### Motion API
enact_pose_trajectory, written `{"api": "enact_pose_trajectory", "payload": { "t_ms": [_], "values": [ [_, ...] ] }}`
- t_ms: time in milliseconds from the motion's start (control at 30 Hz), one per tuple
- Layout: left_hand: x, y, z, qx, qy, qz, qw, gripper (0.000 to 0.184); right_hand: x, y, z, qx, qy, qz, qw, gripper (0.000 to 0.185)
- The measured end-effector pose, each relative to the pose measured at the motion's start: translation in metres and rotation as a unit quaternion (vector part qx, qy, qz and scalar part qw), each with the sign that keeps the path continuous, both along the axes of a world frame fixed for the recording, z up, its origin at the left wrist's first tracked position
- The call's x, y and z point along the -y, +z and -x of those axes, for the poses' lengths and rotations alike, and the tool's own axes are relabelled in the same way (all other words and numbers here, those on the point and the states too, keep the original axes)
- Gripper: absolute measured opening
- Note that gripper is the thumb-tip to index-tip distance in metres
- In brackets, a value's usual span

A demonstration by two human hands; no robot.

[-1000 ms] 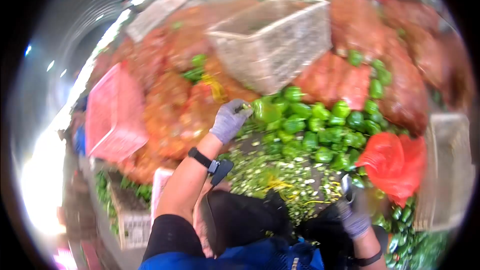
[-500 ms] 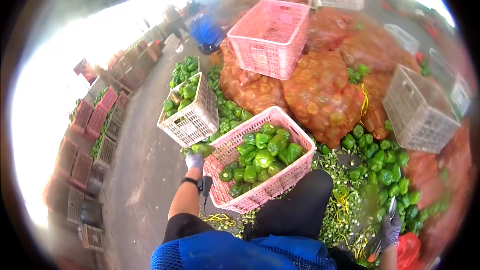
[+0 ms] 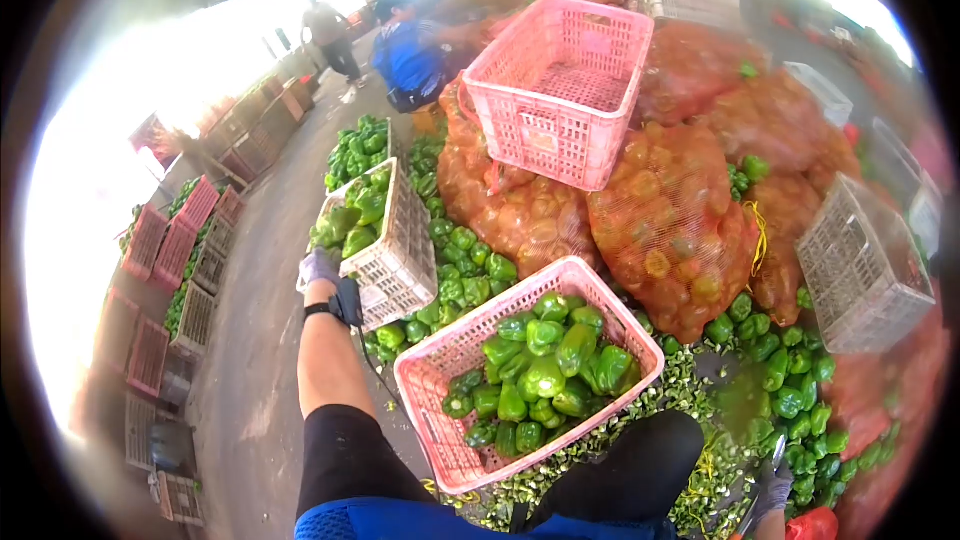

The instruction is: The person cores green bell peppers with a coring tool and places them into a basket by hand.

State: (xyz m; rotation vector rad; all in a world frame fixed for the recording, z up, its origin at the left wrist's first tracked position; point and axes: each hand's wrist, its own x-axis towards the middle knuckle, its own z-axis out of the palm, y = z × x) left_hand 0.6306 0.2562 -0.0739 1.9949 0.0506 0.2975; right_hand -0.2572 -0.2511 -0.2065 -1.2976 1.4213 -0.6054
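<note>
My left hand (image 3: 318, 268), in a pale glove, is at the near left corner of a white crate (image 3: 400, 275) heaped with green peppers (image 3: 362, 210). Its fingers are too small and blurred to read, and a pepper lies right beside them. Low on the right, my right hand (image 3: 773, 488), gloved too, is closed around a metal tool (image 3: 778, 452), perhaps a knife. In front of my legs stands a pink crate (image 3: 530, 475) partly filled with green peppers (image 3: 545, 377).
An empty pink crate (image 3: 560, 90) rests on orange mesh sacks (image 3: 665, 220). Loose peppers (image 3: 790, 390) and cut scraps lie on the ground. A grey crate (image 3: 865, 265) leans at right. Crates line the left. One person (image 3: 408, 52) crouches behind; another (image 3: 330, 32) stands farther off.
The view has swung left, bringing the pepper crates in. My left hand has moved from the loose peppers past the pink crate to the white crate; the pepper it held is no longer distinct.
</note>
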Motion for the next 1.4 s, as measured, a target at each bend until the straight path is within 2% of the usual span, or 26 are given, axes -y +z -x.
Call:
{"api": "enact_pose_trajectory", "payload": {
  "t_ms": [33, 100, 167, 200, 233, 267, 300, 333, 400, 433, 500, 567, 600, 633, 667, 700, 733, 800, 933, 1000, 1067, 1100, 1167, 1200, 1300, 1400],
  "values": [
    [-0.019, -0.034, -0.060, 0.065, 0.016, -0.205, 0.976, 0.035, -0.001, -0.012, 0.000, 0.016, -0.018, 0.004, 1.000, 0.020],
    [0.007, -0.096, -0.072, 0.135, 0.043, -0.349, 0.926, 0.036, -0.013, 0.007, -0.009, 0.015, -0.020, -0.008, 1.000, 0.019],
    [0.143, -0.026, 0.124, 0.119, 0.089, -0.248, 0.957, 0.035, -0.017, 0.012, -0.008, -0.015, -0.018, -0.011, 1.000, 0.020],
    [0.160, -0.068, 0.140, 0.100, -0.001, -0.191, 0.977, 0.034, -0.017, 0.013, -0.006, -0.002, -0.020, -0.019, 1.000, 0.019],
    [0.187, -0.063, 0.199, 0.138, -0.118, -0.178, 0.967, 0.036, -0.020, 0.013, -0.003, 0.010, -0.021, -0.028, 0.999, 0.019],
    [0.208, -0.050, 0.253, 0.034, -0.158, -0.204, 0.966, 0.039, -0.023, 0.016, 0.001, 0.021, -0.020, -0.038, 0.999, 0.020],
    [0.209, -0.109, 0.261, 0.033, -0.211, -0.165, 0.963, 0.043, -0.023, 0.023, 0.002, 0.021, -0.012, -0.041, 0.999, 0.023],
    [0.212, -0.140, 0.275, 0.066, -0.291, -0.196, 0.934, 0.048, -0.019, 0.016, 0.009, 0.026, -0.019, -0.029, 0.999, 0.024],
    [0.225, -0.110, 0.341, 0.163, -0.355, -0.308, 0.868, 0.053, -0.003, -0.006, 0.028, 0.036, -0.033, -0.009, 0.999, 0.029],
    [0.227, -0.102, 0.364, 0.134, -0.381, -0.309, 0.861, 0.052, -0.001, -0.010, 0.040, 0.092, -0.027, -0.012, 0.995, 0.033],
    [0.231, -0.091, 0.402, 0.075, -0.442, -0.312, 0.838, 0.050, -0.016, 0.037, 0.027, 0.132, -0.011, 0.017, 0.991, 0.033],
    [0.228, -0.079, 0.420, 0.154, -0.460, -0.307, 0.819, 0.049, -0.040, 0.097, 0.004, 0.092, -0.069, 0.004, 0.993, 0.034],
    [0.226, -0.078, 0.434, 0.181, -0.491, -0.297, 0.799, 0.048, -0.042, 0.085, 0.024, 0.091, -0.063, -0.007, 0.994, 0.037],
    [0.227, -0.076, 0.442, 0.130, -0.501, -0.276, 0.810, 0.046, -0.044, 0.073, 0.043, 0.089, -0.058, -0.018, 0.994, 0.041],
    [0.229, -0.080, 0.442, 0.116, -0.521, -0.226, 0.815, 0.043, -0.051, 0.089, 0.050, -0.032, -0.038, 0.012, 0.999, 0.036],
    [0.234, -0.075, 0.442, 0.103, -0.533, -0.215, 0.812, 0.039, -0.052, 0.062, 0.074, 0.001, -0.034, 0.023, 0.999, 0.035],
    [0.245, -0.056, 0.451, 0.126, -0.546, -0.179, 0.809, 0.037, -0.065, 0.092, 0.071, 0.060, -0.026, 0.037, 0.997, 0.038],
    [0.274, -0.029, 0.456, 0.028, -0.598, -0.125, 0.792, 0.035, -0.074, 0.111, 0.083, 0.054, -0.021, 0.037, 0.998, 0.027],
    [0.365, 0.030, 0.496, 0.106, -0.675, -0.264, 0.680, 0.031, -0.076, 0.112, 0.110, 0.133, -0.124, -0.019, 0.983, 0.026],
    [0.424, 0.013, 0.513, 0.068, -0.719, -0.219, 0.656, 0.032, -0.072, 0.109, 0.122, 0.166, -0.179, -0.053, 0.968, 0.024],
    [0.484, 0.023, 0.555, 0.128, -0.718, -0.376, 0.572, 0.039, -0.065, 0.086, 0.134, 0.124, -0.183, -0.050, 0.974, 0.023],
    [0.515, 0.016, 0.578, 0.159, -0.717, -0.427, 0.527, 0.043, -0.064, 0.085, 0.137, 0.112, -0.174, -0.052, 0.977, 0.025],
    [0.570, -0.015, 0.623, 0.116, -0.745, -0.454, 0.474, 0.044, -0.059, 0.071, 0.145, 0.065, -0.137, -0.034, 0.988, 0.029],
    [0.593, -0.043, 0.643, 0.105, -0.762, -0.448, 0.456, 0.047, -0.056, 0.068, 0.145, 0.014, -0.145, -0.024, 0.989, 0.028],
    [0.642, -0.139, 0.705, 0.085, -0.716, -0.582, 0.376, 0.054, -0.050, 0.098, 0.137, 0.002, -0.138, -0.069, 0.988, 0.030],
    [0.656, -0.226, 0.754, 0.000, -0.675, -0.625, 0.392, 0.061, -0.044, 0.104, 0.137, -0.022, -0.080, -0.032, 0.996, 0.031]
  ]
}}
